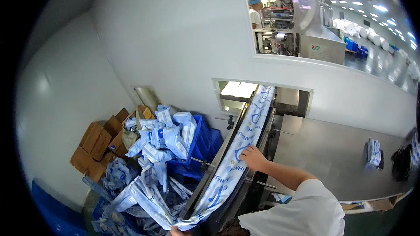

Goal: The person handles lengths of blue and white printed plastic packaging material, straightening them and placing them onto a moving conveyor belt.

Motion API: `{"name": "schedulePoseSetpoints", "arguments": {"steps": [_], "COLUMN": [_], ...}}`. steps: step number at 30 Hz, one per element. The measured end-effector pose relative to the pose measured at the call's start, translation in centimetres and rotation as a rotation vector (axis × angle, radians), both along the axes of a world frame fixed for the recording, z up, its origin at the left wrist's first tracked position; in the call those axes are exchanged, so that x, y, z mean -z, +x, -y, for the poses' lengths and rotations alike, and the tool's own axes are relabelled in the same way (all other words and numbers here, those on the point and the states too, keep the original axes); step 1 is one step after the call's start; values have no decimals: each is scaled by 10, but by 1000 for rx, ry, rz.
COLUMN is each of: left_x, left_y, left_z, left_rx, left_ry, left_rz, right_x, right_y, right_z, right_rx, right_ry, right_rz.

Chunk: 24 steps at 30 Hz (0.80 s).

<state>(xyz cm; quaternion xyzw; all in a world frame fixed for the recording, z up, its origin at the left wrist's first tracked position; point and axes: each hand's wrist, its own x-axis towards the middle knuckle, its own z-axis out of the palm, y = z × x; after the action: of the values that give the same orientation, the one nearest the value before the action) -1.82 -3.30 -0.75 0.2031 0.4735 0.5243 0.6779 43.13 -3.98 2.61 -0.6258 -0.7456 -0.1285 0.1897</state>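
Observation:
A long strip of white plastic film (229, 172) with blue print runs down a narrow conveyor (205, 183) from a wall opening. My right hand (253, 157) reaches in from the right, its bent fingers closed on the film about halfway down. At the bottom edge my left hand (176, 231) shows only in part, closed on the lower end, where the film folds over the conveyor's left side. From there, loose crumpled film (146, 194) trails left over a heap. Most of my left hand's fingers are hidden.
Left of the conveyor, a blue crate (199, 142) holds several blue-and-white packs (175, 140). Brown cardboard boxes (94, 144) lean behind. On the right, a steel table (323, 157) bears a small pack (373, 152) and a black bundle (400, 161). Machinery and people show through a window.

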Motion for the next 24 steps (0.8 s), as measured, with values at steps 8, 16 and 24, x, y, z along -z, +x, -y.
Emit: {"name": "schedulePoseSetpoints", "arguments": {"steps": [8, 16, 24], "left_x": [-52, -40, -27], "left_y": [-35, 63, 178], "left_z": [-49, -72, -26], "left_rx": [71, 29, 367], "left_ry": [380, 433, 365], "left_rz": [117, 157, 143], "right_x": [-2, -10, -35], "right_y": [-44, -90, -126], "right_z": [-15, -14, -4], "right_rx": [27, 82, 17], "right_ry": [-110, -235, -303], "right_rz": [-12, -264, -316]}}
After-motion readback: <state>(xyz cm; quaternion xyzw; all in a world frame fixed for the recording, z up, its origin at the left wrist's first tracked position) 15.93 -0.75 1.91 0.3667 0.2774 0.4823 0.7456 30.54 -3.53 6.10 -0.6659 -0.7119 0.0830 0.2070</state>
